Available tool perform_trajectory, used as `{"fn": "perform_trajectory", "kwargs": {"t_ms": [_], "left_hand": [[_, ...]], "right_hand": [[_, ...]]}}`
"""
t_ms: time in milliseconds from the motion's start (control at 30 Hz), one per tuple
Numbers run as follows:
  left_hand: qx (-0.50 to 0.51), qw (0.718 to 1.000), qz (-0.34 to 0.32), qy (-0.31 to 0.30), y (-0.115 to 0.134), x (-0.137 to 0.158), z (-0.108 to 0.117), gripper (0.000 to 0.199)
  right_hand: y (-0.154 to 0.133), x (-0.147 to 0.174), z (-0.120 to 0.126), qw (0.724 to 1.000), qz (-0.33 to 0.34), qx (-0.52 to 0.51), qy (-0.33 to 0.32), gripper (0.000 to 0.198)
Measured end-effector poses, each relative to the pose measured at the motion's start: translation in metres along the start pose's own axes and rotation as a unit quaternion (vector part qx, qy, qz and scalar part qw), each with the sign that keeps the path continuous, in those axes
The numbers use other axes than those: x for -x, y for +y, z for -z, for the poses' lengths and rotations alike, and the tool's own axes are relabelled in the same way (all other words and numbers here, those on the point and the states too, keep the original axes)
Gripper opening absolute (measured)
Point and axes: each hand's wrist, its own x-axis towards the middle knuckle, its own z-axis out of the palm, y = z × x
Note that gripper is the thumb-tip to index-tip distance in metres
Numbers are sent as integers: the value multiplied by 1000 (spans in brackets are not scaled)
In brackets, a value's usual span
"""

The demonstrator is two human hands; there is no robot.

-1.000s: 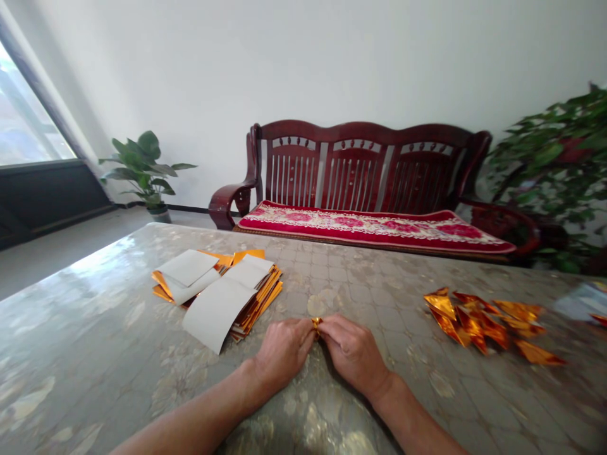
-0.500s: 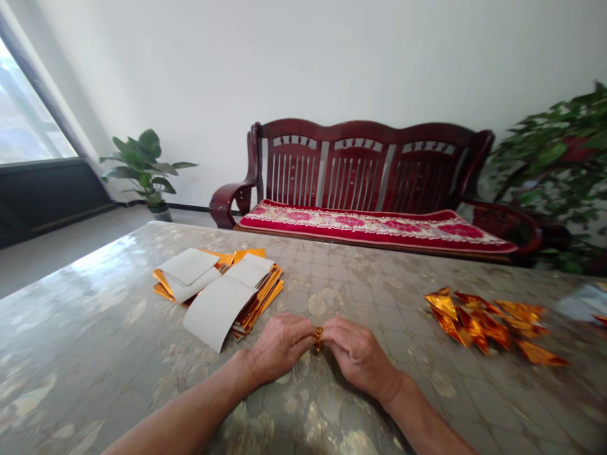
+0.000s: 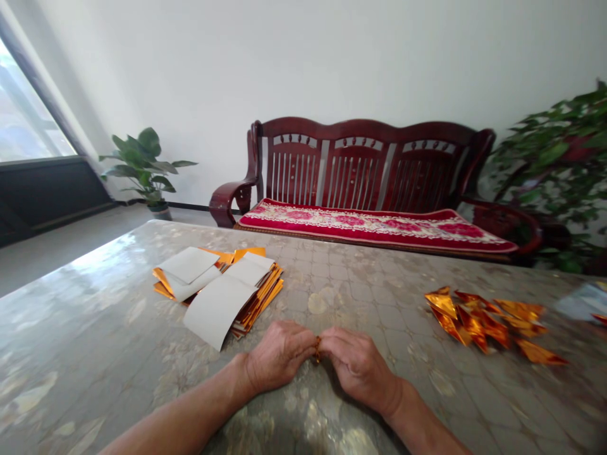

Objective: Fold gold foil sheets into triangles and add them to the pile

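Note:
Between my two hands, a small piece of gold foil paper (image 3: 317, 349) shows as a narrow strip, mostly covered by fingers. My left hand (image 3: 283, 354) pinches it from the left. On the other side my right hand (image 3: 356, 361) grips it with bent fingers, knuckles up. Left of my hands lies a loose stack of foil paper sheets (image 3: 220, 309), several with pale backs upward and gold edges showing. Folded gold foil pieces (image 3: 477, 322), pointed in shape, rest in a heap to the right.
A patterned cover lies over the table (image 3: 370, 284). Beyond it stands a dark red wooden bench (image 3: 358, 167) with a red floral cushion (image 3: 379, 225). A potted plant (image 3: 147, 167) is at the left, a leafy plant (image 3: 564, 164) at the right. Clear plastic (image 3: 581, 302) lies at the right edge.
Both hands have come slightly lower and nearer to me with the gold foil paper between them. The stack and the folded pieces stay where they were.

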Motion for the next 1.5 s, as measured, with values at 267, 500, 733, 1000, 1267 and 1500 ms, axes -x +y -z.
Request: {"fn": "perform_trajectory", "kwargs": {"t_ms": [267, 500, 733, 1000, 1267, 1500], "left_hand": [[30, 993, 109, 44, -4, -8, -4, 32], [28, 983, 163, 82, -13, -12, -2, 15], [14, 996, 51, 75, -15, -10, 1, 17], [15, 994, 94, 61, -21, -7, 0, 21], [-39, 993, 98, 50, -18, -9, 3, 27], [-37, 993, 99, 49, -11, -9, 7, 27]], "right_hand": [[14, -3, -1, 999, -38, 15, 21, 22], [28, 0, 3, 996, -43, 75, 22, 19], [24, -2, 0, 996, -56, 65, -1, 21], [30, 1, 2, 997, -63, 53, 9, 19], [32, -1, 4, 997, -75, 24, 13, 19], [26, -2, 1, 995, -96, 35, 7, 14]]}}
